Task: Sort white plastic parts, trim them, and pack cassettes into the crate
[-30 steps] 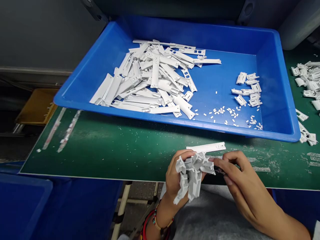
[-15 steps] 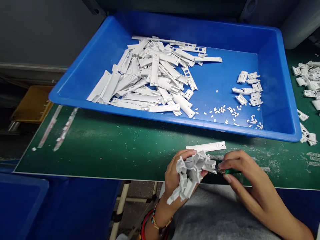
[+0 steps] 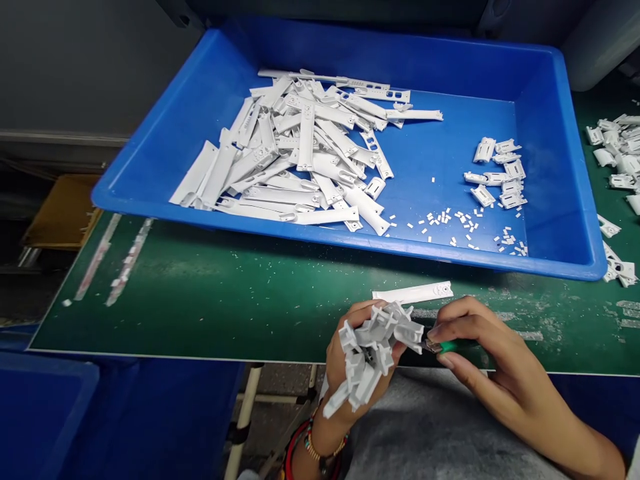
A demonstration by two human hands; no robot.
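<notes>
White plastic pieces [image 3: 369,350] are bunched in my left grip [image 3: 339,357], which is closed around them near the edge of the green bench [image 3: 250,293]. My right grip [image 3: 485,357] pinches a green tool [image 3: 449,347], its tip at the bunch, contact unclear. Just beyond lies one white strip [image 3: 413,293]; behind, a blue tray [image 3: 450,258] holds heaped parts [image 3: 306,140].

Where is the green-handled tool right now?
The green-handled tool is in the head view's lower right, in the right hand, its metal end beside the white parts in the left hand.
</notes>
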